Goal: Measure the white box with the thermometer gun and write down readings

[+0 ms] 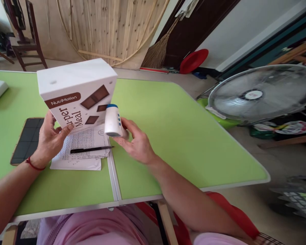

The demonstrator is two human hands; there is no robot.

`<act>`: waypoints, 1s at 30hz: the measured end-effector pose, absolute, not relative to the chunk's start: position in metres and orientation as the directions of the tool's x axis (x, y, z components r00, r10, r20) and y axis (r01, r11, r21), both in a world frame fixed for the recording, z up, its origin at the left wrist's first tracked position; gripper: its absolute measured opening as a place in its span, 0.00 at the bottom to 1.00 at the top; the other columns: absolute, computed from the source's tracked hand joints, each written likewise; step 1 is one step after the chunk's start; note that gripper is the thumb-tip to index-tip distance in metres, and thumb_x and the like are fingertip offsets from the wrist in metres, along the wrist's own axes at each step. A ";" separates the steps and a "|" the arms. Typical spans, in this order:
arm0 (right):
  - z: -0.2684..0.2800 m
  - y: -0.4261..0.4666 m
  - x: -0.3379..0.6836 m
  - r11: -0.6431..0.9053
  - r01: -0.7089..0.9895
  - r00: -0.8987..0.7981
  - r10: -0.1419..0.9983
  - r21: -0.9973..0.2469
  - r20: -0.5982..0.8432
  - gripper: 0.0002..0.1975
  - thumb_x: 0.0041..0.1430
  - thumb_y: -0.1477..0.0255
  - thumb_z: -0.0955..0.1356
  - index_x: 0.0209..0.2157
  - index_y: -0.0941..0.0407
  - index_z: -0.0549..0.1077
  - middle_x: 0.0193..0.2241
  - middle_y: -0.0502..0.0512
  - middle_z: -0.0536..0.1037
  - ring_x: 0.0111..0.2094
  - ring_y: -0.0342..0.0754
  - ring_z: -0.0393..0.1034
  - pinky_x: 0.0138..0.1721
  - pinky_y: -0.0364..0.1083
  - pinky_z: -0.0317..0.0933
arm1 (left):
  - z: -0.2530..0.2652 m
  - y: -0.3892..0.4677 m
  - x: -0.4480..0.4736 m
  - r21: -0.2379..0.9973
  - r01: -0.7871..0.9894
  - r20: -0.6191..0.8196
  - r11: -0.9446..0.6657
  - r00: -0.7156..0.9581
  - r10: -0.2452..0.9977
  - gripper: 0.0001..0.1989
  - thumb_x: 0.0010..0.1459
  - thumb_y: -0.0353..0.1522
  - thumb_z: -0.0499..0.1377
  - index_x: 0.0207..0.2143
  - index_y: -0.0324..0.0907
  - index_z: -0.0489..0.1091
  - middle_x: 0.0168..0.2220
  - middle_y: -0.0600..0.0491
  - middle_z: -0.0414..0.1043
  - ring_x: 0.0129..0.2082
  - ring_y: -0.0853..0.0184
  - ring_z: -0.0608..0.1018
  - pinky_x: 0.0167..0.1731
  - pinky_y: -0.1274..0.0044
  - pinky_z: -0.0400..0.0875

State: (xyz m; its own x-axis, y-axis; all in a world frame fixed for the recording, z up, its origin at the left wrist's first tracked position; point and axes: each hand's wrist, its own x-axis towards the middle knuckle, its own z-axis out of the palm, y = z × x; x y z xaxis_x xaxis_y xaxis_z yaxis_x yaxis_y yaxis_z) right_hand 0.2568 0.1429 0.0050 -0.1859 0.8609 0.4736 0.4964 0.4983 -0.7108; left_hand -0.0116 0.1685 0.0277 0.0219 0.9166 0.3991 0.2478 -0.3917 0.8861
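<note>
Head view: grasping a box (78, 97) in left fingers (63, 133) over the bench (206, 143) between its near and far edges, and, just beside the box's right side, a device (112, 120) in right fingers (132, 127), with blue end toward the far edge.

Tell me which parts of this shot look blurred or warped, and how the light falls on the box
Head view: the white box has a bright top and a dimmer printed front, with "NutriMotion" readable. Head view: the fan looks stretched near the right edge, its blades smeared; the patterned thing at lower right is blurred; writing on the papers is too small to read.
</note>
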 end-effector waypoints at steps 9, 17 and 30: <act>-0.022 0.172 0.279 0.346 0.858 -0.188 0.899 -0.380 0.395 0.24 0.59 0.64 0.68 0.54 0.59 0.69 0.44 0.67 0.76 0.45 0.63 0.69 0.48 0.65 0.62 | 0.024 0.175 -0.016 0.904 0.163 0.379 -0.395 0.118 0.918 0.27 0.60 0.38 0.59 0.60 0.49 0.57 0.64 0.50 0.58 0.64 0.55 0.61 0.56 0.60 0.68; -0.025 0.173 0.278 0.404 0.849 -0.239 0.868 -0.340 0.435 0.18 0.59 0.66 0.67 0.50 0.56 0.72 0.41 0.62 0.78 0.42 0.59 0.70 0.47 0.61 0.61 | 0.029 0.170 -0.014 0.840 0.367 0.395 -0.399 0.089 0.914 0.25 0.57 0.37 0.59 0.57 0.45 0.59 0.58 0.48 0.63 0.60 0.52 0.64 0.58 0.57 0.63; 0.004 0.138 0.252 0.756 0.613 -0.659 0.650 -0.231 0.379 0.06 0.61 0.70 0.68 0.38 0.56 0.78 0.30 0.55 0.77 0.34 0.49 0.67 0.36 0.50 0.59 | 0.023 0.147 0.000 0.811 0.408 0.375 -0.419 0.186 0.908 0.35 0.57 0.34 0.59 0.62 0.47 0.45 0.64 0.43 0.48 0.65 0.50 0.54 0.62 0.53 0.52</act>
